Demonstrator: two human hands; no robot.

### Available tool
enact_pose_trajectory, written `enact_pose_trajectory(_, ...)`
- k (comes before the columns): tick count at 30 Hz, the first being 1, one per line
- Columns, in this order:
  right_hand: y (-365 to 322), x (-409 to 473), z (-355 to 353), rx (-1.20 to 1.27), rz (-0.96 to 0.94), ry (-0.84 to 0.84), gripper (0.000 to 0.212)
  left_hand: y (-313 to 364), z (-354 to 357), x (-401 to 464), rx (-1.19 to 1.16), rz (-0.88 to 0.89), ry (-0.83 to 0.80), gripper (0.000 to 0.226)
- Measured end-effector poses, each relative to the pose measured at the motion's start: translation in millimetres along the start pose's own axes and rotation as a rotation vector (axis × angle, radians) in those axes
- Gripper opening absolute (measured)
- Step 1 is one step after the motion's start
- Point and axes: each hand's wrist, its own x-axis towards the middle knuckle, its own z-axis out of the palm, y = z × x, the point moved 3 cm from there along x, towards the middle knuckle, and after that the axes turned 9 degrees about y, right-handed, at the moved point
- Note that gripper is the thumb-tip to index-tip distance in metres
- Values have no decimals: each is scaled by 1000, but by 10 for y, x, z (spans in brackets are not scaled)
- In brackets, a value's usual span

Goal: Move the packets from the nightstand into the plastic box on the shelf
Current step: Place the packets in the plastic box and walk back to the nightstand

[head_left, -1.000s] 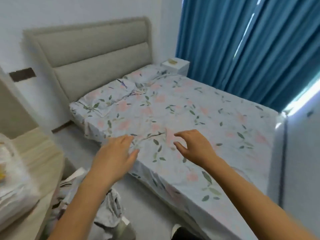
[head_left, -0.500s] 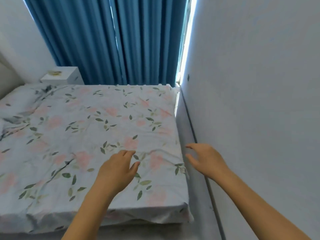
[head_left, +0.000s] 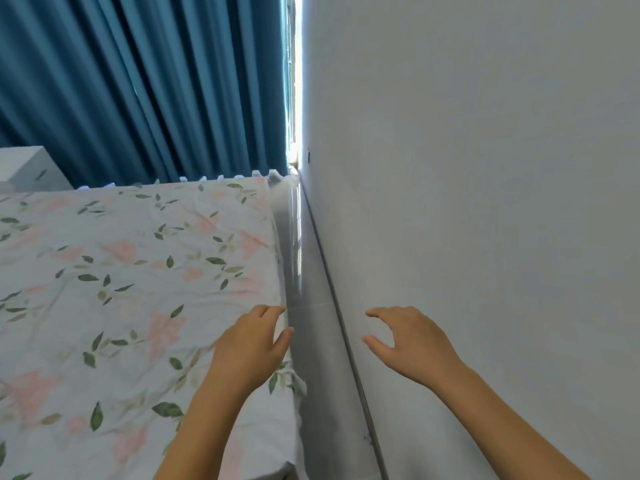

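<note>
Ahead of both hands, nothing is held. The left hand (head_left: 251,348) is raised with its fingers loosely spread and slightly bent, over the near right corner of the bed (head_left: 121,289). The right hand (head_left: 412,344) is raised level with it, well apart to its right, fingers and thumb spread and gently curved, seen against the white wall (head_left: 485,168); whether the wall is touched cannot be told. Between the two hands a narrow strip of grey floor (head_left: 311,341) is observed, running away from them between the bed's edge and the wall's skirting. The bed is covered by a pale sheet printed with pink flowers and green leaves. Far beyond the left hand, at the left edge of the view, one corner of the white nightstand (head_left: 27,168) is seen beside the blue curtain (head_left: 156,88). The nightstand's top is not visible, so the packets' position cannot be confirmed. A bright slit of daylight is noted where curtain meets wall.
</note>
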Motion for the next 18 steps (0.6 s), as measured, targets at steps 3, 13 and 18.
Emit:
enact_pose_trajectory(3, 151, 221, -40, -5, -5, 32, 50, 62, 106, 304, 30, 8, -26, 49)
enact_pose_trajectory(13, 447, 1317, -4, -36, -18, 49, 50, -6, 203, 1627, 54, -34, -15, 49)
enact_pose_trajectory(18, 342, 2534, 150, -58, -56, 19, 52, -442, 191, 2570, 55, -103, -7, 49)
